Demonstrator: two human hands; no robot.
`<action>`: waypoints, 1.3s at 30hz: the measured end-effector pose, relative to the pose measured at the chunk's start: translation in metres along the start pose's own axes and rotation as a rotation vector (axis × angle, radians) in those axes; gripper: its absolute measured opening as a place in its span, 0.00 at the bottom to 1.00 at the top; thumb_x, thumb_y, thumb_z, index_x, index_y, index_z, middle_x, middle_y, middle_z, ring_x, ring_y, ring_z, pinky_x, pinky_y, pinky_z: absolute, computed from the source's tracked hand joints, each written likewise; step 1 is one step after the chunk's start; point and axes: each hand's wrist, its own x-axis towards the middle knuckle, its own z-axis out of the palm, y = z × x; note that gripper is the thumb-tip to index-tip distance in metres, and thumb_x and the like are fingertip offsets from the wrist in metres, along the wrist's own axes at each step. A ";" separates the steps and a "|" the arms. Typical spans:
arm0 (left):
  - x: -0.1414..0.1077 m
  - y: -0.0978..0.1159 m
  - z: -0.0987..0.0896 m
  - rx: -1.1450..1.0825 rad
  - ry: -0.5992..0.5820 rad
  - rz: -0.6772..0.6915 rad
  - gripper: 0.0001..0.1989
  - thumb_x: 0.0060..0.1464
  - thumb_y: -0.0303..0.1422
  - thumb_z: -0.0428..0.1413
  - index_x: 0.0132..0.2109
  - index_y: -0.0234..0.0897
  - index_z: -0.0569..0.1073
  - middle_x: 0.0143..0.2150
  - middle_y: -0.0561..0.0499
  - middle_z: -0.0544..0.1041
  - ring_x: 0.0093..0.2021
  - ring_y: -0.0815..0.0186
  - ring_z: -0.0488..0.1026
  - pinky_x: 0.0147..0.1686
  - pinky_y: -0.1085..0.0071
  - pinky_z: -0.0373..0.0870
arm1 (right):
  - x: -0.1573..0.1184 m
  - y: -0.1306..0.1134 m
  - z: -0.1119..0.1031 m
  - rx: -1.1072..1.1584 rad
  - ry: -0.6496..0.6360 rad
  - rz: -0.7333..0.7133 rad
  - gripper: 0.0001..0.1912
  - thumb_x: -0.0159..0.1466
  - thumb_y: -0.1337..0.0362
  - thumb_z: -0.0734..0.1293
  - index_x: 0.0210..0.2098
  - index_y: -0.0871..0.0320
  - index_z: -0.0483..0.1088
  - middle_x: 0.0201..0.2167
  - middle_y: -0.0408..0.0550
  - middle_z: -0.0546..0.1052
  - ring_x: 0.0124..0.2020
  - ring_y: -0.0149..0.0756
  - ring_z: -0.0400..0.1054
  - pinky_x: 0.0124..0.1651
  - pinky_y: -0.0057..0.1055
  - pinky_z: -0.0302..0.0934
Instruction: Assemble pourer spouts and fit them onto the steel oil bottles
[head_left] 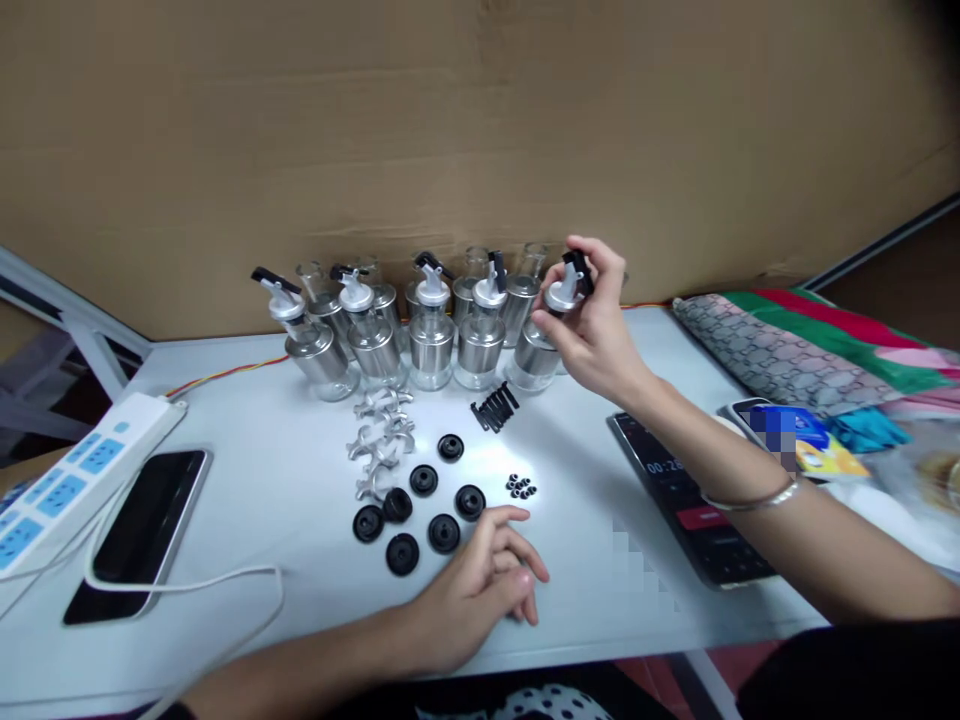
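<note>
My right hand (600,325) is closed around a silver pourer cap (562,295) with a black lever, on the neck of the rightmost front glass bottle (534,358). Low on the table lies my left hand (491,585), its fingers loosely apart and nothing in it. Close by are several black round discs (444,533) and a small cluster of black rings (520,487). Black levers (495,407) lie in a row before the bottles, with silver forked spout pieces (381,440) to their left. Other front bottles, such as one bottle (432,350), carry pourer caps.
Behind the front row stand several uncapped bottles (523,300) against a cardboard wall (337,150). At left lie a power strip (82,470), a phone (139,535) and a white cable (225,575). A phone with a timer (690,510) and patterned fabric (810,345) are at right.
</note>
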 end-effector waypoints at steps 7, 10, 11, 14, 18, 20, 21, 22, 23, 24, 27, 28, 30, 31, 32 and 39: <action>0.001 0.002 0.001 -0.002 -0.002 0.008 0.27 0.59 0.50 0.50 0.56 0.39 0.53 0.41 0.49 0.65 0.31 0.72 0.67 0.35 0.67 0.63 | 0.011 0.021 0.003 0.012 0.020 -0.074 0.34 0.58 0.60 0.68 0.60 0.47 0.50 0.47 0.52 0.69 0.49 0.45 0.67 0.52 0.50 0.61; 0.002 0.001 0.001 -0.016 -0.001 0.013 0.28 0.58 0.51 0.50 0.56 0.38 0.53 0.41 0.49 0.66 0.31 0.72 0.67 0.35 0.67 0.63 | 0.009 0.009 0.000 -0.128 0.135 -0.107 0.33 0.58 0.60 0.68 0.59 0.47 0.52 0.50 0.54 0.67 0.53 0.48 0.63 0.52 0.50 0.61; 0.002 0.001 0.000 -0.022 0.001 0.013 0.28 0.58 0.51 0.50 0.56 0.38 0.53 0.41 0.50 0.66 0.30 0.72 0.67 0.35 0.67 0.63 | 0.007 0.000 0.000 -0.191 0.197 -0.117 0.32 0.58 0.60 0.68 0.59 0.47 0.53 0.52 0.55 0.65 0.56 0.50 0.60 0.52 0.50 0.60; 0.004 0.000 0.000 -0.038 0.007 0.004 0.28 0.58 0.51 0.50 0.55 0.38 0.53 0.40 0.50 0.66 0.30 0.72 0.67 0.34 0.68 0.62 | -0.007 -0.030 0.005 -0.356 0.338 -0.184 0.25 0.60 0.61 0.67 0.56 0.51 0.60 0.54 0.57 0.62 0.60 0.54 0.54 0.53 0.50 0.57; 0.005 0.000 0.000 -0.045 0.011 -0.002 0.27 0.58 0.51 0.49 0.55 0.36 0.54 0.40 0.50 0.66 0.30 0.72 0.68 0.34 0.68 0.62 | -0.030 -0.058 0.035 -0.424 -0.119 -0.309 0.05 0.64 0.63 0.64 0.38 0.53 0.71 0.39 0.51 0.71 0.47 0.48 0.62 0.48 0.47 0.54; 0.005 0.001 0.001 -0.039 0.010 -0.006 0.27 0.59 0.51 0.49 0.54 0.35 0.54 0.40 0.49 0.66 0.30 0.72 0.68 0.34 0.68 0.62 | -0.038 -0.061 0.056 -0.462 -0.368 -0.254 0.07 0.65 0.62 0.64 0.33 0.56 0.73 0.34 0.51 0.72 0.42 0.46 0.62 0.44 0.44 0.53; 0.005 0.001 0.001 -0.037 0.010 -0.007 0.27 0.59 0.51 0.49 0.54 0.35 0.54 0.40 0.49 0.66 0.30 0.72 0.68 0.34 0.68 0.62 | -0.042 -0.062 0.066 -0.471 -0.475 -0.217 0.08 0.64 0.62 0.65 0.32 0.57 0.74 0.33 0.51 0.73 0.41 0.45 0.62 0.42 0.42 0.53; 0.005 0.001 0.001 -0.039 0.010 -0.007 0.28 0.58 0.51 0.49 0.54 0.35 0.55 0.40 0.49 0.66 0.30 0.72 0.68 0.33 0.69 0.62 | -0.044 -0.061 0.075 -0.476 -0.567 -0.175 0.09 0.64 0.62 0.66 0.32 0.58 0.75 0.33 0.52 0.73 0.42 0.45 0.62 0.41 0.41 0.52; 0.005 0.001 0.000 -0.044 0.009 -0.003 0.28 0.58 0.52 0.49 0.54 0.35 0.55 0.40 0.49 0.66 0.30 0.72 0.68 0.33 0.69 0.62 | -0.046 -0.060 0.083 -0.472 -0.652 -0.135 0.09 0.64 0.61 0.67 0.33 0.59 0.76 0.33 0.53 0.74 0.42 0.45 0.62 0.41 0.40 0.51; 0.005 0.001 0.000 -0.050 0.007 0.000 0.28 0.57 0.52 0.50 0.53 0.35 0.55 0.39 0.50 0.67 0.29 0.72 0.68 0.33 0.69 0.62 | -0.047 -0.059 0.090 -0.462 -0.720 -0.100 0.09 0.63 0.60 0.68 0.33 0.60 0.77 0.34 0.53 0.74 0.43 0.45 0.62 0.42 0.39 0.51; 0.006 0.000 0.000 -0.062 0.004 0.001 0.29 0.56 0.53 0.50 0.53 0.35 0.55 0.39 0.50 0.67 0.29 0.72 0.68 0.32 0.69 0.62 | -0.049 -0.056 0.102 -0.450 -0.832 -0.030 0.09 0.60 0.60 0.71 0.34 0.60 0.78 0.36 0.53 0.76 0.45 0.45 0.63 0.43 0.38 0.50; 0.006 0.000 0.000 -0.065 0.003 -0.003 0.29 0.56 0.53 0.51 0.53 0.35 0.55 0.39 0.50 0.67 0.29 0.72 0.68 0.33 0.69 0.62 | -0.050 -0.055 0.104 -0.453 -0.844 -0.014 0.09 0.59 0.60 0.71 0.34 0.60 0.78 0.36 0.53 0.76 0.45 0.45 0.63 0.43 0.38 0.49; 0.006 0.001 0.000 -0.079 0.008 -0.008 0.29 0.56 0.53 0.51 0.53 0.35 0.56 0.38 0.50 0.68 0.29 0.71 0.69 0.32 0.69 0.62 | -0.050 -0.056 0.107 -0.459 -0.852 0.015 0.08 0.60 0.61 0.71 0.33 0.60 0.78 0.36 0.53 0.76 0.45 0.45 0.63 0.43 0.37 0.48; 0.006 0.001 0.000 -0.093 0.012 -0.008 0.29 0.56 0.54 0.51 0.52 0.35 0.56 0.38 0.50 0.68 0.29 0.71 0.69 0.32 0.69 0.62 | -0.049 -0.057 0.107 -0.461 -0.849 0.024 0.07 0.61 0.62 0.70 0.33 0.60 0.78 0.36 0.52 0.76 0.45 0.44 0.63 0.43 0.37 0.48; 0.006 0.002 0.000 -0.110 0.018 -0.011 0.29 0.55 0.53 0.51 0.52 0.36 0.57 0.38 0.50 0.68 0.28 0.71 0.69 0.32 0.69 0.62 | -0.049 -0.058 0.106 -0.465 -0.842 0.028 0.07 0.61 0.63 0.69 0.32 0.60 0.78 0.36 0.52 0.76 0.44 0.44 0.63 0.42 0.37 0.47; 0.010 0.007 -0.009 -0.414 -0.017 -0.147 0.26 0.54 0.53 0.52 0.48 0.35 0.61 0.34 0.49 0.73 0.27 0.68 0.71 0.31 0.69 0.62 | -0.054 -0.066 0.068 -0.429 -0.604 -0.026 0.05 0.60 0.63 0.70 0.29 0.58 0.75 0.30 0.47 0.74 0.38 0.39 0.62 0.40 0.35 0.46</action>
